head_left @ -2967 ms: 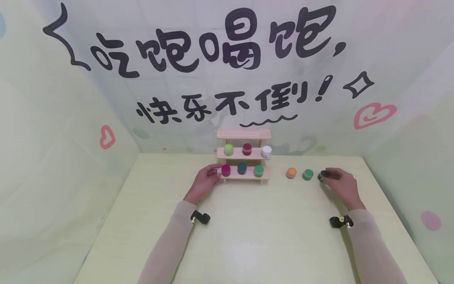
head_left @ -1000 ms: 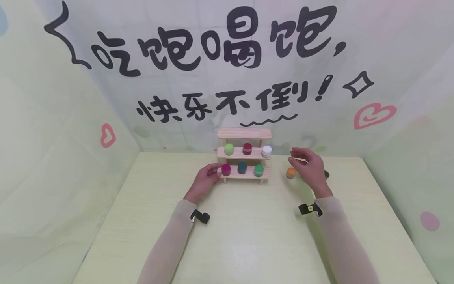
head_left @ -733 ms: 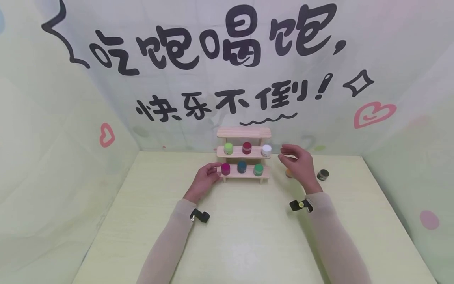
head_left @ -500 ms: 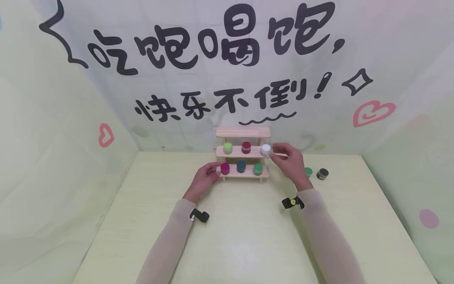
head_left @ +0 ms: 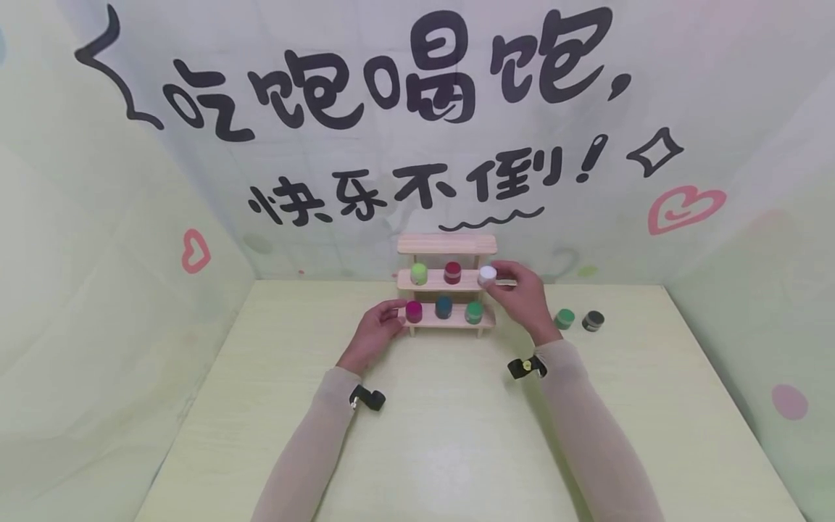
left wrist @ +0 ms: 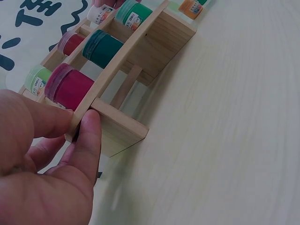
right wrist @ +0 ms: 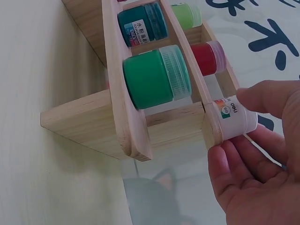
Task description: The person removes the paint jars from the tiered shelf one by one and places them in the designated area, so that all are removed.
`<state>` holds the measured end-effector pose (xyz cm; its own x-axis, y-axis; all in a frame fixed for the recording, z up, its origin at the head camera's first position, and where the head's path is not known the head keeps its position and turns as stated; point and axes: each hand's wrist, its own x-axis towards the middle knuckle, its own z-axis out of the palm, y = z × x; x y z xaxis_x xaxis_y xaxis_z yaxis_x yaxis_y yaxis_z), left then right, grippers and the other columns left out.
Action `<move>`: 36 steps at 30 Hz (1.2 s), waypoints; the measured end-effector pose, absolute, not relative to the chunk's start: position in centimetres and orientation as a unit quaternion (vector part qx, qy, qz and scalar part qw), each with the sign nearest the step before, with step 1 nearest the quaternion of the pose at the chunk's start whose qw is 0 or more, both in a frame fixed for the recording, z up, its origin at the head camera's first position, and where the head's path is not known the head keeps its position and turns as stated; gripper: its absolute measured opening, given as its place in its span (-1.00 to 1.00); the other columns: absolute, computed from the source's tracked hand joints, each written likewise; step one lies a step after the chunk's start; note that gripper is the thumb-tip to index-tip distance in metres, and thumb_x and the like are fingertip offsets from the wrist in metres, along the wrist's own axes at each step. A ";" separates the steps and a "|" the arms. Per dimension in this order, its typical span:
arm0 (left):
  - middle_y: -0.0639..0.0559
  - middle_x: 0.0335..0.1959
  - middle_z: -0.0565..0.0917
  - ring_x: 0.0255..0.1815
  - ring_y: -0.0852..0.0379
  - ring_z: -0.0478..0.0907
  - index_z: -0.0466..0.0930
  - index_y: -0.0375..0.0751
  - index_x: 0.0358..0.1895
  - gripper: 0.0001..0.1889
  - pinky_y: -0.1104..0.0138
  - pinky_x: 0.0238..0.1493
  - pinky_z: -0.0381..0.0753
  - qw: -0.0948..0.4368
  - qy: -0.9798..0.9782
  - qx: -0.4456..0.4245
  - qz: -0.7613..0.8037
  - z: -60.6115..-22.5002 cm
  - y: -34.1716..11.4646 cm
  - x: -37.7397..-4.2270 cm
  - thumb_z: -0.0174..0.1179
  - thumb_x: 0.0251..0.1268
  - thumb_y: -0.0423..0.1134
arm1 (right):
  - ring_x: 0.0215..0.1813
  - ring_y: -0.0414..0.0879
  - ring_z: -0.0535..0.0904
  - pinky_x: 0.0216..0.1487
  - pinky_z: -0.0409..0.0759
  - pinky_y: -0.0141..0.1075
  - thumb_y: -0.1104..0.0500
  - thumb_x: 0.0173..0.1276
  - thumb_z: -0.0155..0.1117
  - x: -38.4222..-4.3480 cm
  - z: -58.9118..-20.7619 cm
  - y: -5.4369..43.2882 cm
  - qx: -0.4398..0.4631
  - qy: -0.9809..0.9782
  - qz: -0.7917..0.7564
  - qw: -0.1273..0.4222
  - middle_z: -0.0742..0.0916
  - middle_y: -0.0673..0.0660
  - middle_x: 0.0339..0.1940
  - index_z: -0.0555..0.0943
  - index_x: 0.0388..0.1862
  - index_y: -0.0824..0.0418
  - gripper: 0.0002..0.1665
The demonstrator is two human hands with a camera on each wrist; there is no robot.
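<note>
A small three-tier wooden rack (head_left: 447, 243) stands at the back of the table. My left hand (head_left: 373, 335) pinches the left end of its lowest shelf between thumb and finger, close to a magenta paint jar (left wrist: 70, 88). On the middle shelf's right end is a white paint jar (right wrist: 229, 117), which my right hand (head_left: 524, 299) holds with the thumb on one side and fingers on the other. A dark red jar (head_left: 453, 272) and a light green jar (head_left: 419, 273) share that shelf. Beside the magenta jar are a teal jar (head_left: 443, 307) and a green jar (right wrist: 147, 79).
Right of the rack, another green jar (head_left: 565, 318) and a black jar (head_left: 593, 320) stand on the pale table (head_left: 443, 435). An orange jar (left wrist: 191, 7) shows in the left wrist view; my right hand hides it from the head view. A printed cloth (head_left: 313, 159) hangs behind.
My right hand has let go of the black jar, moved left past the green and orange jars, and taken hold of the white jar. The left hand has stayed on the rack.
</note>
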<state>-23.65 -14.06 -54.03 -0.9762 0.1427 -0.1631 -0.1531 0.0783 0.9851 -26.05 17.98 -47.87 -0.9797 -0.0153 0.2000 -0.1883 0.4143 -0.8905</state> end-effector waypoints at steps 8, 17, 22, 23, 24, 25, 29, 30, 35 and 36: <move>-0.16 0.10 0.60 0.04 0.09 0.61 0.58 -0.14 0.39 -0.53 0.24 0.20 0.77 0.109 0.726 -0.004 0.679 -54.1 -13.9 -23.8 0.22 0.46 -0.44 | 0.18 0.11 0.65 0.16 0.77 -0.03 0.02 0.42 0.49 -26.3 -47.8 17.9 0.066 -0.855 0.508 0.085 0.74 0.24 0.15 0.63 0.34 0.24 -0.41; -0.18 0.13 0.62 0.08 0.06 0.62 0.57 -0.15 0.39 -0.53 0.30 0.17 0.78 0.113 0.724 -0.006 0.680 -54.0 -14.1 -23.9 0.21 0.46 -0.44 | 0.18 0.10 0.66 0.00 0.69 -0.52 0.04 0.39 0.51 -25.6 -47.2 18.2 0.062 -0.847 0.521 0.088 0.74 0.24 0.17 0.64 0.33 0.25 -0.40; -0.18 0.13 0.63 0.09 0.07 0.61 0.58 -0.15 0.38 -0.53 0.30 0.17 0.78 0.113 0.723 -0.007 0.681 -54.2 -14.1 -24.0 0.21 0.46 -0.45 | 0.19 0.08 0.65 0.03 0.68 -0.55 0.04 0.39 0.51 -25.1 -47.4 18.6 0.063 -0.843 0.526 0.090 0.74 0.22 0.19 0.64 0.32 0.27 -0.40; -0.18 0.13 0.64 0.08 0.07 0.62 0.58 -0.14 0.39 -0.53 0.30 0.17 0.78 0.112 0.724 -0.006 0.681 -54.2 -14.1 -24.0 0.21 0.46 -0.45 | 0.20 0.07 0.65 0.04 0.68 -0.55 0.03 0.40 0.51 -25.0 -47.5 18.7 0.064 -0.844 0.525 0.091 0.74 0.21 0.19 0.64 0.32 0.27 -0.40; -0.18 0.13 0.64 0.08 0.07 0.62 0.58 -0.14 0.39 -0.53 0.30 0.17 0.78 0.112 0.725 -0.006 0.680 -54.2 -14.1 -24.0 0.21 0.46 -0.45 | 0.20 0.06 0.65 0.05 0.68 -0.55 0.03 0.40 0.51 -24.9 -47.5 18.7 0.065 -0.844 0.524 0.092 0.74 0.21 0.20 0.63 0.33 0.27 -0.40; -0.18 0.12 0.64 0.07 0.07 0.62 0.58 -0.14 0.39 -0.53 0.29 0.17 0.78 0.111 0.726 -0.005 0.679 -54.2 -14.2 -24.0 0.21 0.46 -0.44 | 0.20 0.06 0.65 0.05 0.68 -0.55 0.03 0.41 0.50 -24.7 -47.5 18.8 0.067 -0.844 0.524 0.094 0.74 0.20 0.20 0.63 0.33 0.27 -0.40; -0.16 0.09 0.64 0.06 0.08 0.62 0.58 -0.13 0.39 -0.54 0.28 0.18 0.78 0.110 0.728 -0.004 0.677 -54.2 -14.2 -24.0 0.22 0.47 -0.43 | 0.20 0.05 0.65 0.01 0.66 -0.61 0.07 0.41 0.50 -24.1 -47.5 19.1 0.074 -0.839 0.530 0.100 0.74 0.22 0.21 0.64 0.31 0.26 -0.43; -0.16 0.09 0.63 0.05 0.08 0.62 0.58 -0.13 0.39 -0.54 0.28 0.18 0.78 0.111 0.728 -0.004 0.677 -54.2 -14.1 -24.0 0.21 0.47 -0.43 | 0.19 0.05 0.65 0.00 0.66 -0.63 0.08 0.41 0.50 -23.9 -47.5 19.2 0.074 -0.837 0.532 0.102 0.74 0.23 0.20 0.65 0.30 0.26 -0.45; -0.17 0.09 0.64 0.06 0.07 0.63 0.57 -0.14 0.39 -0.53 0.29 0.17 0.78 0.109 0.727 -0.004 0.678 -54.3 -14.1 -24.0 0.21 0.46 -0.44 | 0.18 0.02 0.65 0.05 0.70 -0.57 0.13 0.41 0.50 -23.2 -47.8 19.8 0.075 -0.837 0.531 0.107 0.75 0.25 0.20 0.65 0.28 0.31 -0.47; -0.16 0.10 0.65 0.06 0.07 0.63 0.58 -0.13 0.39 -0.53 0.30 0.16 0.78 0.109 0.730 -0.006 0.674 -54.3 -14.1 -24.0 0.21 0.45 -0.43 | 0.18 0.01 0.65 0.07 0.71 -0.54 0.14 0.41 0.50 -23.1 -47.9 19.9 0.074 -0.838 0.530 0.106 0.75 0.25 0.20 0.65 0.28 0.31 -0.47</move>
